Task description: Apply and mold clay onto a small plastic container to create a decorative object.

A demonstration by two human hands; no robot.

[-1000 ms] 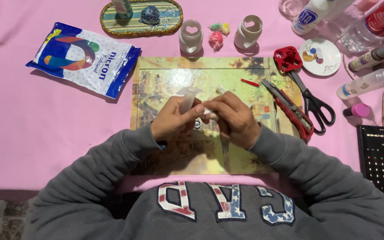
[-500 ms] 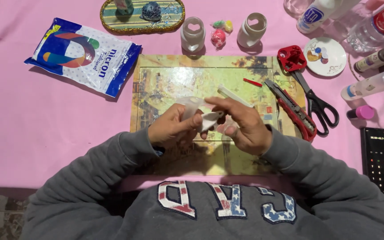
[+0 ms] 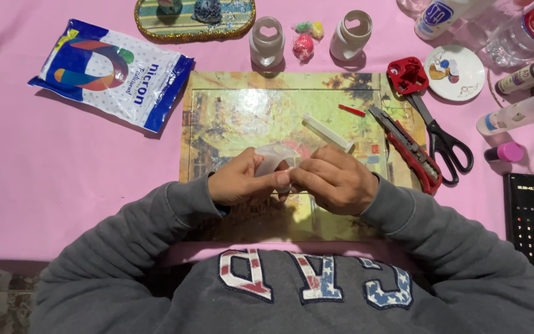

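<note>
Since a moment ago your hands have drifted slightly toward you on the picture-printed rectangular mat (image 3: 242, 105), and the pale translucent lump of clay (image 3: 274, 158) now shows more plainly between them. Your left hand (image 3: 242, 182) has its grip closed on the lump from the left, thumb on top. Your right hand (image 3: 335, 180) meets it from the right, fingertips pinched against the same piece, so both grips are clamped on it just above the mat's middle. A white plastic stick (image 3: 327, 132) lies on the mat just beyond your right knuckles. Further right rest a red utility knife (image 3: 410, 151) and black-handled scissors (image 3: 441, 137), near each other. On the pink worktop (image 3: 44, 179) to the left sits a blue and white plastic packet (image 3: 110, 73), well apart from your hands.
</note>
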